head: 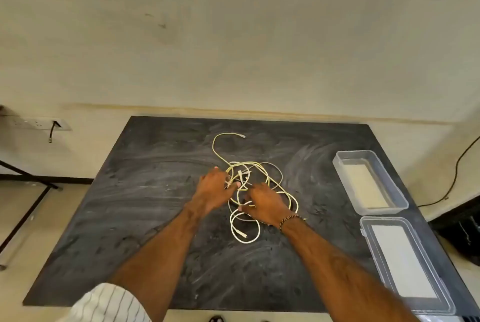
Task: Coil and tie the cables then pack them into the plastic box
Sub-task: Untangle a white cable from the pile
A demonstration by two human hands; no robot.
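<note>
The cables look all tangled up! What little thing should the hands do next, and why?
Probably lift one cable free of the tangle. The cables lie knotted together on the table, both the left hand and right hand are already on them, and the plastic box waits open and empty.

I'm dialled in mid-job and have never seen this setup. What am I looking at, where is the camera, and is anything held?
There is no machine: a person works bare-handed, and the single picture comes from a camera worn on their head, looking down. On the dark grey stone-like tabletop lies a loose tangle of yellow and white cables. The left hand and right hand both reach into it, fingers among the strands; whether either truly grips one is unclear. To the right sit an open clear plastic box and, nearer, its clear lid.
</note>
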